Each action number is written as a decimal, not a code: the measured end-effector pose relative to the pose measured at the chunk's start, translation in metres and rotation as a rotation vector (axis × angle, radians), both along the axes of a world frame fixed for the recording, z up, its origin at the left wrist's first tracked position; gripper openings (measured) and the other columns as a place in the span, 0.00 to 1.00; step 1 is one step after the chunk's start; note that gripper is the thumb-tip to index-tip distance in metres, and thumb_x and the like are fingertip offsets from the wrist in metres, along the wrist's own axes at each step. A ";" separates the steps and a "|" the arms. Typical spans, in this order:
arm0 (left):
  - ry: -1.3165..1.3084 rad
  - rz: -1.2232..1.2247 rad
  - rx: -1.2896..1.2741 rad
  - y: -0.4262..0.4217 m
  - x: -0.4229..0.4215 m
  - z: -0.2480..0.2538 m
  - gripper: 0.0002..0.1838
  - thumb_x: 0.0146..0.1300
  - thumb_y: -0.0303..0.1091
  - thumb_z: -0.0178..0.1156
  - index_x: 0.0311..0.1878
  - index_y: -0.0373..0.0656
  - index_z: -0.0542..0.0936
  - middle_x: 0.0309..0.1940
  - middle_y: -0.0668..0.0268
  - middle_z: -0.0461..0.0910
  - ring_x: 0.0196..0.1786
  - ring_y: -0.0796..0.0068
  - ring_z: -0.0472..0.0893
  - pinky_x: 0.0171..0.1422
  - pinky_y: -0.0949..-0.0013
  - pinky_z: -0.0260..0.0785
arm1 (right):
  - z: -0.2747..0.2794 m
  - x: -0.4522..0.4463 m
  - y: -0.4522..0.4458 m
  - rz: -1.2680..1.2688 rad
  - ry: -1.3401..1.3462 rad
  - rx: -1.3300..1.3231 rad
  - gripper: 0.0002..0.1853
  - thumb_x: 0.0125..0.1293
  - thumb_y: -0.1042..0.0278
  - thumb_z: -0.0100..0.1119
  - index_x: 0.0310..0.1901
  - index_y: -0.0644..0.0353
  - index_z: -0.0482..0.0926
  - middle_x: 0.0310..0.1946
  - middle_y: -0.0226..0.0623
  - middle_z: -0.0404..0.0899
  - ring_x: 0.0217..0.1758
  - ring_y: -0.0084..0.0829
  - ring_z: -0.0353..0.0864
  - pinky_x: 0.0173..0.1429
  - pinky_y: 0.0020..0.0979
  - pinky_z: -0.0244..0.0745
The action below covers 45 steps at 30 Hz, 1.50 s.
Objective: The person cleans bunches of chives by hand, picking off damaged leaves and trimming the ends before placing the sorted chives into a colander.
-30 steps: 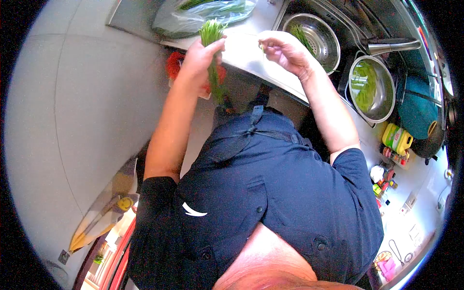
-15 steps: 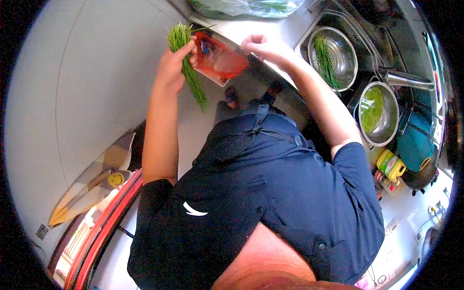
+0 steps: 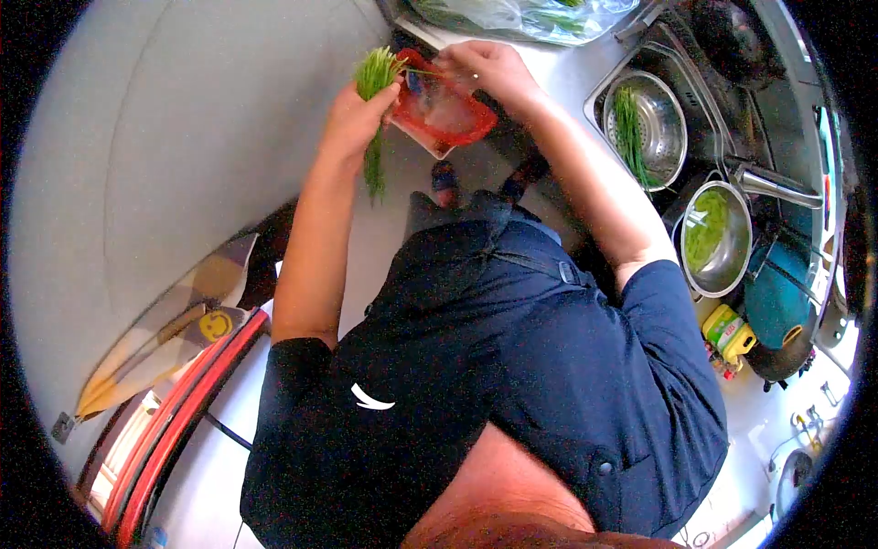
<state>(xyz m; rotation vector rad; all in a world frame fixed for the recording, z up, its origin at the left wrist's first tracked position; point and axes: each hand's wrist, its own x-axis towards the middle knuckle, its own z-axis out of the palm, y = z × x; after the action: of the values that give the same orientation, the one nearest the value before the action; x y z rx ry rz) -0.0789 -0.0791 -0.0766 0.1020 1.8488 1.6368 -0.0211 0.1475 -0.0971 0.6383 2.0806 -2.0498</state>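
Note:
My left hand (image 3: 352,119) is wrapped around a bunch of garlic chives (image 3: 377,78), pale ends up and green leaves hanging below the fist. From the top of the bunch a thin stalk runs sideways toward my right hand (image 3: 489,73). The fingers of that hand are pinched together at the stalk's far end, though the fingertips are partly hidden. Beneath both hands is a red plastic bag (image 3: 471,128) lining an open bin, with pale scraps inside.
A clear plastic bag (image 3: 540,18) with greens lies on the counter ahead. In the sink at right, a perforated steel colander (image 3: 672,137) holds more chives. Behind it a steel pot (image 3: 741,252) has pale green pieces in it. A yellow-green bottle (image 3: 729,331) stands nearby.
My right hand has moved in toward the bunch and closed at the stalk's end. The whole view has shifted slightly, with the bunch now farther right in it.

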 end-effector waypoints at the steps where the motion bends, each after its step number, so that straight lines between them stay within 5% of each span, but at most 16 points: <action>1: -0.002 -0.003 0.003 0.001 -0.001 0.001 0.09 0.68 0.35 0.62 0.46 0.42 0.80 0.29 0.73 0.77 0.28 0.81 0.73 0.31 0.73 0.64 | 0.013 0.003 -0.001 0.033 0.030 -0.145 0.17 0.65 0.56 0.62 0.46 0.61 0.85 0.38 0.38 0.86 0.40 0.31 0.85 0.49 0.31 0.80; 2: 0.061 -0.044 -0.114 0.002 -0.002 0.003 0.09 0.67 0.35 0.63 0.46 0.41 0.81 0.30 0.71 0.79 0.30 0.81 0.75 0.34 0.72 0.67 | 0.020 0.005 -0.002 0.066 0.061 -0.291 0.18 0.73 0.55 0.57 0.48 0.62 0.85 0.38 0.36 0.87 0.40 0.25 0.84 0.49 0.29 0.79; 4: 0.125 -0.090 -0.228 0.005 -0.003 0.000 0.10 0.66 0.36 0.64 0.45 0.40 0.83 0.31 0.70 0.82 0.33 0.81 0.77 0.38 0.72 0.69 | 0.021 0.008 0.000 0.320 0.350 0.180 0.18 0.72 0.57 0.57 0.49 0.64 0.85 0.38 0.36 0.87 0.40 0.24 0.84 0.49 0.29 0.79; 6: 0.239 -0.097 -0.226 0.008 -0.004 -0.008 0.12 0.65 0.37 0.65 0.46 0.39 0.83 0.34 0.67 0.85 0.37 0.77 0.80 0.44 0.68 0.72 | 0.026 0.011 -0.002 0.392 0.101 0.193 0.19 0.72 0.56 0.57 0.50 0.65 0.85 0.37 0.35 0.87 0.41 0.24 0.85 0.49 0.29 0.79; 13: 0.393 -0.234 -0.344 -0.006 -0.016 -0.019 0.16 0.64 0.37 0.66 0.49 0.37 0.82 0.38 0.63 0.86 0.40 0.73 0.82 0.48 0.65 0.73 | 0.025 0.011 -0.005 0.443 0.223 0.955 0.13 0.65 0.57 0.56 0.45 0.48 0.87 0.37 0.47 0.85 0.41 0.50 0.84 0.48 0.44 0.79; 16: 0.467 -0.275 -0.408 -0.017 -0.021 -0.025 0.17 0.63 0.37 0.66 0.50 0.36 0.81 0.39 0.63 0.86 0.40 0.71 0.82 0.49 0.64 0.74 | 0.017 0.010 -0.009 0.312 0.191 1.008 0.13 0.66 0.56 0.54 0.43 0.48 0.86 0.37 0.46 0.85 0.41 0.53 0.83 0.48 0.48 0.78; 20: 0.166 -0.063 -0.356 -0.032 -0.024 -0.010 0.14 0.66 0.36 0.64 0.49 0.38 0.81 0.32 0.65 0.82 0.33 0.72 0.78 0.39 0.66 0.71 | 0.004 0.006 -0.009 0.309 0.050 1.037 0.14 0.65 0.54 0.54 0.44 0.48 0.86 0.37 0.47 0.85 0.41 0.52 0.83 0.48 0.49 0.78; 23: -0.121 0.102 -0.059 -0.028 -0.022 0.004 0.13 0.68 0.35 0.62 0.51 0.39 0.79 0.29 0.67 0.77 0.29 0.75 0.74 0.34 0.69 0.67 | -0.019 0.004 -0.014 0.366 0.014 0.995 0.19 0.49 0.54 0.65 0.40 0.57 0.85 0.35 0.50 0.85 0.40 0.54 0.84 0.48 0.48 0.80; 25: -0.316 0.132 0.273 -0.024 -0.024 0.004 0.13 0.70 0.36 0.60 0.54 0.43 0.77 0.32 0.69 0.75 0.29 0.75 0.73 0.34 0.69 0.67 | -0.034 -0.002 -0.020 0.517 -0.119 0.959 0.19 0.50 0.53 0.64 0.39 0.58 0.85 0.36 0.50 0.85 0.39 0.54 0.84 0.47 0.48 0.81; 29: -0.447 0.079 0.477 0.002 -0.027 0.008 0.13 0.71 0.35 0.58 0.55 0.42 0.76 0.33 0.68 0.76 0.33 0.74 0.75 0.39 0.67 0.70 | -0.020 0.007 -0.018 0.461 -0.011 0.996 0.20 0.57 0.52 0.61 0.43 0.61 0.84 0.35 0.55 0.84 0.41 0.53 0.84 0.49 0.46 0.80; 31: -0.504 0.067 0.605 0.025 -0.025 0.011 0.15 0.72 0.35 0.57 0.58 0.41 0.76 0.36 0.65 0.79 0.38 0.69 0.78 0.46 0.62 0.74 | 0.002 0.017 -0.005 0.174 0.110 0.521 0.21 0.68 0.50 0.56 0.49 0.60 0.82 0.41 0.52 0.85 0.47 0.46 0.85 0.53 0.43 0.79; 32: -0.506 0.053 0.604 0.039 -0.023 0.015 0.15 0.72 0.35 0.57 0.58 0.41 0.76 0.36 0.65 0.79 0.38 0.69 0.78 0.46 0.62 0.74 | 0.016 0.025 -0.003 0.160 0.109 0.525 0.21 0.68 0.50 0.56 0.49 0.60 0.82 0.41 0.52 0.85 0.47 0.46 0.85 0.53 0.43 0.79; 34: -0.577 0.033 0.698 0.072 -0.017 0.024 0.16 0.71 0.36 0.56 0.58 0.40 0.75 0.39 0.61 0.81 0.42 0.63 0.80 0.54 0.56 0.75 | 0.052 0.050 -0.001 -0.052 0.077 -0.331 0.23 0.74 0.49 0.51 0.57 0.60 0.78 0.51 0.44 0.83 0.55 0.38 0.81 0.59 0.40 0.75; 39: -0.637 -0.054 0.754 0.159 0.010 0.036 0.20 0.67 0.35 0.53 0.60 0.38 0.74 0.43 0.53 0.80 0.48 0.52 0.79 0.61 0.47 0.72 | 0.087 0.105 0.038 0.034 0.075 -0.115 0.41 0.64 0.52 0.68 0.73 0.63 0.62 0.69 0.43 0.69 0.70 0.32 0.68 0.72 0.35 0.64; 43: -0.706 -0.188 0.817 0.214 0.039 0.036 0.29 0.60 0.37 0.52 0.64 0.35 0.68 0.54 0.47 0.74 0.60 0.44 0.73 0.75 0.42 0.57 | 0.084 0.140 0.069 -0.123 0.167 0.067 0.35 0.65 0.52 0.66 0.68 0.64 0.69 0.60 0.45 0.78 0.62 0.31 0.77 0.66 0.35 0.71; 45: -0.768 -0.226 0.813 0.233 0.051 0.037 0.29 0.60 0.37 0.52 0.64 0.35 0.68 0.54 0.46 0.74 0.62 0.42 0.72 0.76 0.41 0.55 | 0.076 0.158 0.090 -0.176 0.009 -0.090 0.24 0.69 0.55 0.62 0.59 0.64 0.77 0.46 0.38 0.83 0.46 0.25 0.82 0.53 0.31 0.80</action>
<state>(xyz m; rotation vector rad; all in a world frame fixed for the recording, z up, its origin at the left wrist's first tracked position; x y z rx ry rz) -0.0278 0.1537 -0.0398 0.0183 0.5374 1.8124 0.1366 0.2376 -0.0208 0.8251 1.9878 -2.2285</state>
